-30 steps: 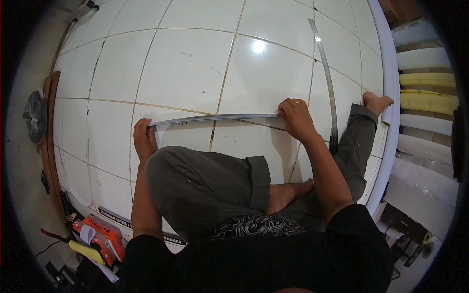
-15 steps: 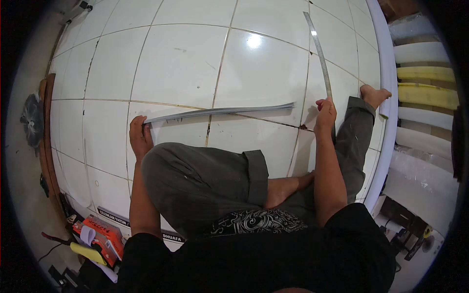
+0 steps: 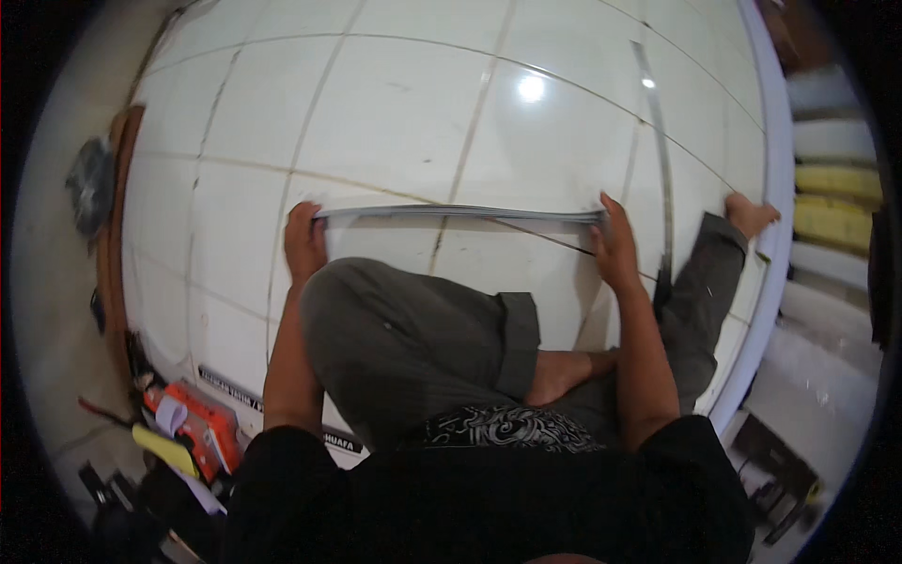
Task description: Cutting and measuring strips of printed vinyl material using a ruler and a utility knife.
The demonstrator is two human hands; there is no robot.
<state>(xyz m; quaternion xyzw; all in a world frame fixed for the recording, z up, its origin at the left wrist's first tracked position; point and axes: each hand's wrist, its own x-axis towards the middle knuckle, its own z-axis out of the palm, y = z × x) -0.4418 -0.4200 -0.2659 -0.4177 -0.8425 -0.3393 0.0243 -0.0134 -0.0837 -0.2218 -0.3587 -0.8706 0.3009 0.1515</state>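
Observation:
A stack of thin whitish-grey sheets [image 3: 451, 211] stretches between my hands, seen nearly edge-on over the tiled floor. My left hand [image 3: 305, 244] is closed on its left end, with the fingertips at the upper edge. At the opposite end my right hand [image 3: 615, 246] grips the stack, slightly blurred, the thumb and fingers on either side of it. Beyond my right hand a long steel ruler [image 3: 655, 117] lies on the tiles, its near end beside my outstretched leg.
My bent knee [image 3: 352, 291] rises just below the stack. Rolls of white and yellow material [image 3: 836, 179] line the right side, behind a pale long edge [image 3: 776, 188]. At lower left are an orange case [image 3: 202, 428] and a black lettered strip [image 3: 230, 387]. A brown board [image 3: 119, 216] stands along the left wall.
My right hand has let go of the steel ruler, which now rests on the floor, and has taken the stack's right end. The stack's fanned right end is now closer together.

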